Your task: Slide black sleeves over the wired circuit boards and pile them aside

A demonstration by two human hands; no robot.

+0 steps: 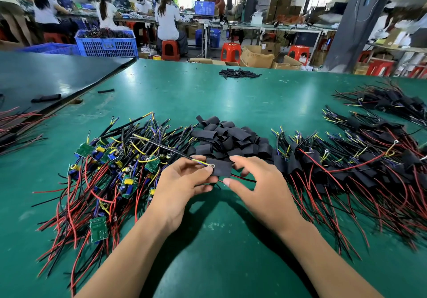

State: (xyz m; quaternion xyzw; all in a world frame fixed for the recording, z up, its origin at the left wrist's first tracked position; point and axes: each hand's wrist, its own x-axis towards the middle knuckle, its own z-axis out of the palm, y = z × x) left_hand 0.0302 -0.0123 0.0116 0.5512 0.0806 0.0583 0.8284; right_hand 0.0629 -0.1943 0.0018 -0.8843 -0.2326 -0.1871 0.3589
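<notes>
My left hand (pixel 182 181) pinches a black sleeve (pixel 219 169) together with a wire lead that ends in a ring terminal; red and black wires stick out of the sleeve's right end. My right hand (pixel 256 182) hovers just right of the sleeve with fingers loosely curled, and I cannot tell whether they touch it. A heap of bare green circuit boards with red, black and yellow wires (pixel 111 172) lies on the left. Loose black sleeves (pixel 231 138) are heaped behind my hands. Sleeved boards with wires (pixel 351 166) are piled on the right.
The green table mat (pixel 208 94) runs back to a small pile of black tubing (pixel 238 73) at the far edge. Another sleeved batch (pixel 390 101) lies far right. A dark panel (pixel 46 78) covers the back left. People sit at benches beyond, near blue crates.
</notes>
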